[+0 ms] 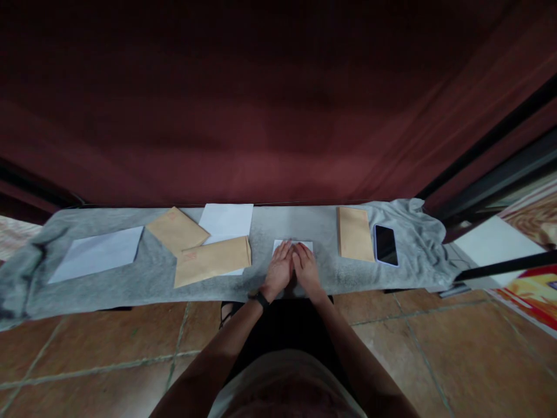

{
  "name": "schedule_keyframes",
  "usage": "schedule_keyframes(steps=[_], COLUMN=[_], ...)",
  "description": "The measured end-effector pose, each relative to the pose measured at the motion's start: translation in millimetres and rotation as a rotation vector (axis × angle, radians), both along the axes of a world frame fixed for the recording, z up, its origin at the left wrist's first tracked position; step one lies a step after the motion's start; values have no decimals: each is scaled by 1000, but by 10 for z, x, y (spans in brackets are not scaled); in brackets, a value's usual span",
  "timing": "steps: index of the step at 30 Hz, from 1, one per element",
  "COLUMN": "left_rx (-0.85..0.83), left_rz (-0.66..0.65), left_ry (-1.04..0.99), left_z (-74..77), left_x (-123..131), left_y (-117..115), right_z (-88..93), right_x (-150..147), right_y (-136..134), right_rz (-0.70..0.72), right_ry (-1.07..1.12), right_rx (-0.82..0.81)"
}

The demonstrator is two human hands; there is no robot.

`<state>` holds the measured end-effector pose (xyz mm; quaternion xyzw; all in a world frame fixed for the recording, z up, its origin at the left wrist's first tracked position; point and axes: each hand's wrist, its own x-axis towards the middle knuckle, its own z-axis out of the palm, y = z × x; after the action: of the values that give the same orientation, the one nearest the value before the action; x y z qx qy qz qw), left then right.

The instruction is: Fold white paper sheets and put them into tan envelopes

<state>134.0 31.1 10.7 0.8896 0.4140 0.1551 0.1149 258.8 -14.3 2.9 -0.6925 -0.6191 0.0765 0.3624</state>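
My left hand (278,268) and my right hand (306,267) lie side by side, fingers flat and stretched out, pressing on a small folded white paper (306,244) on a grey cloth-covered table (152,273). The paper shows only past my fingertips. A black band sits on my left wrist (260,299). Left of my hands lie two brown envelopes (212,260), partly over a white sheet (226,220). Right of my hands lies another brown envelope (354,233).
A dark phone (385,245) lies face up beside the right envelope. A white sheet (98,252) rests at the table's left end. A dark red curtain (261,116) hangs behind the table. Tiled floor (108,348) runs along the near side.
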Motion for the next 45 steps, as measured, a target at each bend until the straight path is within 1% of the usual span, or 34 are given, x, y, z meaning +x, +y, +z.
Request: schedule_keyframes(steps=[1,3,5,8,10,12,20,27,32,35,37,40,41,43,45], left_rx=[-7,-22,-24,-7,2,5,-17,-26,-17,8,33,47,47,45,45], left_rz=[-49,-114,-132,-129,-104,-64,78,161,207,254,196,-1,-40,-80,-109], left_ry=[25,71,97,110,113,112,134,113,124,109,81,61,67,91,124], left_z=[-42,-109,-146,-158,-158,-162,-152,-146,-150,-142,-140,-143,-143,-139,-135], left_x=[51,116,133,110,84,48,-161,-270,-278,-201,-126,-32,-15,-6,-19], left_y=[-4,-9,-9,1,15,34,114,101,103,25,-88,-288,-342,-408,-420], right_z=[-10,-37,-61,-83,-95,-115,-233,-281,-292,-264,-229,-160,-137,-101,-84], right_x=[-64,-149,-164,-95,-34,14,145,332,375,373,376,360,339,265,163], right_y=[50,121,146,125,98,70,-13,-119,-166,-171,-170,-173,-181,-211,-261], right_rz=[20,73,104,78,46,23,-54,-102,-115,-117,-114,-116,-106,-38,83], right_ry=[13,-27,-104,-223,-290,-332,-381,-395,-391,-387,-385,-377,-370,-348,-326], right_rx=[8,3,-26,-113,-169,-190,-113,-98,-112,-126,-138,-150,-150,-148,-150])
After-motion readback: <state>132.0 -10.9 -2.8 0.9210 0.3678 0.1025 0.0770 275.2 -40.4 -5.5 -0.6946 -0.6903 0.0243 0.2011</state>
